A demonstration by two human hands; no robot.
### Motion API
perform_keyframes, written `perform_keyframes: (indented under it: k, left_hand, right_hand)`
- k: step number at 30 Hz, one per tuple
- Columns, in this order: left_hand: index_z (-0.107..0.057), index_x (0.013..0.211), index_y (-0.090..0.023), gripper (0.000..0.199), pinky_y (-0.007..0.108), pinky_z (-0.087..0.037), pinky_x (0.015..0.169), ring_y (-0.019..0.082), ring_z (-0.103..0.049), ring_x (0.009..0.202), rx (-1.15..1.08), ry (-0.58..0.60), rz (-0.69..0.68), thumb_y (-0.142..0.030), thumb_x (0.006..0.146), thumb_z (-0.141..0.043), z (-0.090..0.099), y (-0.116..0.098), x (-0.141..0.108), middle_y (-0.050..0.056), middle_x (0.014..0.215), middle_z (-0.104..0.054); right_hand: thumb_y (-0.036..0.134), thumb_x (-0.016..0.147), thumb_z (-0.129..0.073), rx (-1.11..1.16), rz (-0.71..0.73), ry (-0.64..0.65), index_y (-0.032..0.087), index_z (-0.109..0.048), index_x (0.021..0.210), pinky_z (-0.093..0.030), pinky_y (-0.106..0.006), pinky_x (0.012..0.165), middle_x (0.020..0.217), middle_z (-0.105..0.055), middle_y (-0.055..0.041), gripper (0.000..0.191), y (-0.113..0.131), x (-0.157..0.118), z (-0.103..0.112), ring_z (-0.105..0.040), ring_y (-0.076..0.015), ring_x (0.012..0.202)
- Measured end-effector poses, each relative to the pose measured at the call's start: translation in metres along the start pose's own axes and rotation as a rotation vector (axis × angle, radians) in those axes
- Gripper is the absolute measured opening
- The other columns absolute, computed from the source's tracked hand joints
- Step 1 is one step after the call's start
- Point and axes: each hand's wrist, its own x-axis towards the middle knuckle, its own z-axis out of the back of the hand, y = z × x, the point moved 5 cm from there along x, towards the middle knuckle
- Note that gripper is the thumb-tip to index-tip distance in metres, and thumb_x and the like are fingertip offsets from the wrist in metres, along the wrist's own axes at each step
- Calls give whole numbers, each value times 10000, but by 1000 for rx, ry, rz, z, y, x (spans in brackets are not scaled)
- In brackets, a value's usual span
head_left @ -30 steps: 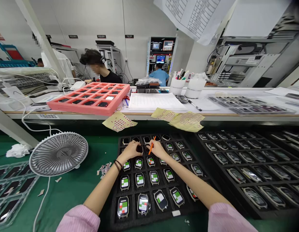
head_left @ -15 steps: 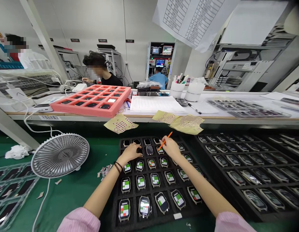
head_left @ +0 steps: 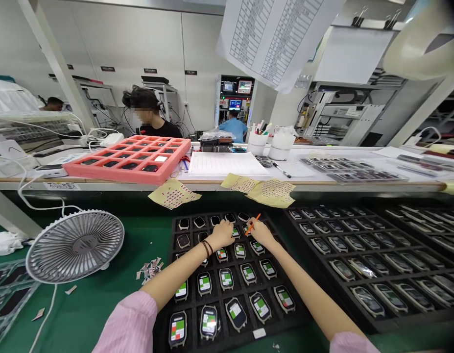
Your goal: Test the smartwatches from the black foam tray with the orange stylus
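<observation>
Left hand [head_left: 223, 234] was down on the upper rows of the black foam tray [head_left: 192, 304], fingers curled over the cells; can't tell if it had hold of anything. Right hand [head_left: 261, 233] was pinched around an orange pencil [head_left: 253, 224], tip angled up and away, just beside the left hand with little room between them. Smartwatches [head_left: 226, 278] sat in the cells toward the body from both hands, screens showing green and red patches. Tray's far edge was close ahead of the hands, with the bench edge and yellow perforated sheets [head_left: 174, 193] beyond. Left of the hands: green mat [head_left: 102, 314], paper scraps [head_left: 149, 269], then a grey desk fan [head_left: 75, 246]. Right of the hands: a second black tray [head_left: 303, 264] of watches, just past the first tray's edge.
</observation>
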Motion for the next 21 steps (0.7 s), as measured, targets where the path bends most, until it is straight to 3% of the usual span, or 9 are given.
perform_keyframes:
  k: [6,12,16,18,21]
  left_hand:
    - [-624,895,-136,363,477,-450,898,388,-496,1116,-111,-16,45,-205,571,-773,-5,4,25,173,1096,-563]
    - [-567,865,-159,355,447,-435,937,317,-514,1105,-411,-181,36,-187,575,-769,1,13,12,108,1077,-563]
    - [-491,994,-165,382,312,-531,668,190,-636,825,-716,-216,29,-253,697,-716,5,25,-7,62,942,-617]
    - [-438,1076,-162,419,249,-503,542,161,-645,720,-852,-216,43,-279,750,-674,5,32,-19,53,881,-630]
    - [-400,1148,-168,483,204,-467,489,150,-647,711,-993,-240,66,-350,773,-644,6,45,-41,66,910,-625]
  right_hand:
    - [172,891,-428,274,-24,31,188,-589,824,-414,-221,525,718,-648,-18,175,-10,6,-6,-584,-135,522]
    - [155,855,-406,546,-37,4,175,-568,769,-382,-216,455,641,-586,9,185,-4,2,-5,-511,-107,432]
    - [294,884,-373,767,-15,29,177,-559,900,-335,-207,380,506,-497,56,220,14,-8,-4,-496,-119,378]
    - [345,872,-391,880,1,76,173,-552,941,-344,-205,368,515,-512,50,245,30,-14,-7,-530,-128,395]
    - [378,836,-468,1021,34,167,174,-551,968,-370,-200,372,600,-570,22,257,58,-25,-14,-589,-131,453]
